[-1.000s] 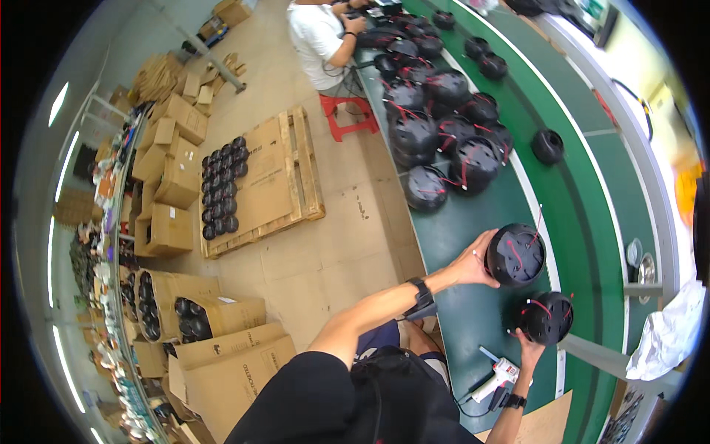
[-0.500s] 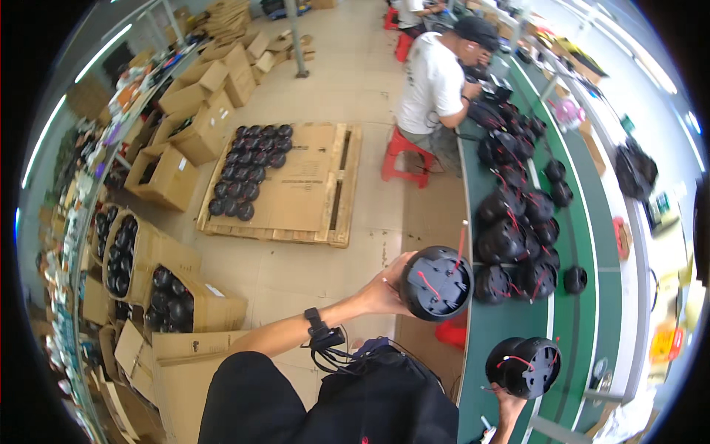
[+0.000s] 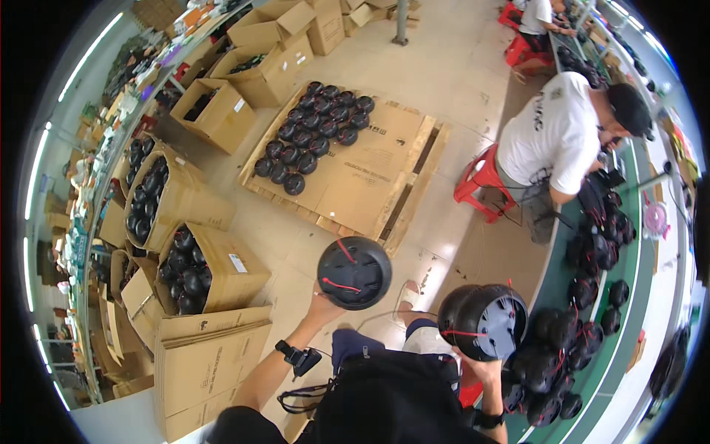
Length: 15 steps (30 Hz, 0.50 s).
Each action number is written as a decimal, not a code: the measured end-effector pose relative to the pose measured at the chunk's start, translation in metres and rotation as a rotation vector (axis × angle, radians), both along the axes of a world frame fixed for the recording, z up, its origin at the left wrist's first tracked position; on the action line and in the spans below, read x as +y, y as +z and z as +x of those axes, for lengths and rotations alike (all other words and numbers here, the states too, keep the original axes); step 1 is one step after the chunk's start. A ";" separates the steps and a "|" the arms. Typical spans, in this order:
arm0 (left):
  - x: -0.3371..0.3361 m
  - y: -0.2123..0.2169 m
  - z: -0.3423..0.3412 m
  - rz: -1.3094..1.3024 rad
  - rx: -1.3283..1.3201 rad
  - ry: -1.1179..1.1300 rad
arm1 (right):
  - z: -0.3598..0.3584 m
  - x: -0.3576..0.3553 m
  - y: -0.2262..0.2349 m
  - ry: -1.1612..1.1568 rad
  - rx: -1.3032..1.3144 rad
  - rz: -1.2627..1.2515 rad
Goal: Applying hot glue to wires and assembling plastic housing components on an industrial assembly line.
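My left hand (image 3: pixel 322 308) grips a black round housing (image 3: pixel 361 268) with red wires across its face, held over the floor near the pallet. In my right hand (image 3: pixel 482 367) are what look like two black round housings (image 3: pixel 501 329), one pressed against the other. The nearer one's open side shows a grey inside and a red wire. My right fingers are mostly hidden beneath them. More black housings (image 3: pixel 543 362) lie heaped on the green workbench (image 3: pixel 632 292) to my right. Rows of similar black housings (image 3: pixel 303 137) sit on a cardboard-topped wooden pallet (image 3: pixel 370 181) ahead.
Open cartons (image 3: pixel 222 251) full of black housings stand at the left, beside flattened cardboard (image 3: pixel 211 370). A co-worker in a white shirt (image 3: pixel 555 133) sits on a red stool (image 3: pixel 481 185) at the bench. A metal post (image 3: pixel 401 22) rises from the floor at the back.
My view has swung toward the pallet, away from the bench. My right hand has lifted its housings off the bench side and inward, while my left still holds its housing, now turned differently.
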<state>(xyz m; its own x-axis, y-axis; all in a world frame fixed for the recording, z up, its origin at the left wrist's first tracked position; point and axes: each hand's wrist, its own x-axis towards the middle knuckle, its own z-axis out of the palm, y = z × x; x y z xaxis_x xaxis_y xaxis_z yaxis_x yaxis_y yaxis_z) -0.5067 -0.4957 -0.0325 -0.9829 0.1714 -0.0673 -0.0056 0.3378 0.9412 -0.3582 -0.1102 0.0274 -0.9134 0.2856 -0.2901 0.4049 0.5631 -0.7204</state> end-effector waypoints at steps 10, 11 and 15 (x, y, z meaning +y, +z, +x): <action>-0.073 -0.126 -0.134 -0.079 -0.038 0.435 | -0.323 -0.033 -0.129 0.430 0.152 0.011; -0.080 -0.148 -0.155 -0.063 -0.050 0.434 | -0.342 -0.027 -0.163 0.431 0.139 0.026; -0.111 -0.246 -0.240 0.050 0.003 0.545 | -0.431 -0.046 -0.238 0.668 0.186 0.159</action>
<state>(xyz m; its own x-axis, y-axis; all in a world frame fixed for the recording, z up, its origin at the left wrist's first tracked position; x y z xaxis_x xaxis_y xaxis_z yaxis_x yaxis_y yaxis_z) -0.7468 -0.6065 -0.2785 -0.9306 -0.3595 -0.0691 -0.1645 0.2422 0.9562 -0.7895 -0.1563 -0.2111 -0.9382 -0.3266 -0.1141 -0.1849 0.7521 -0.6325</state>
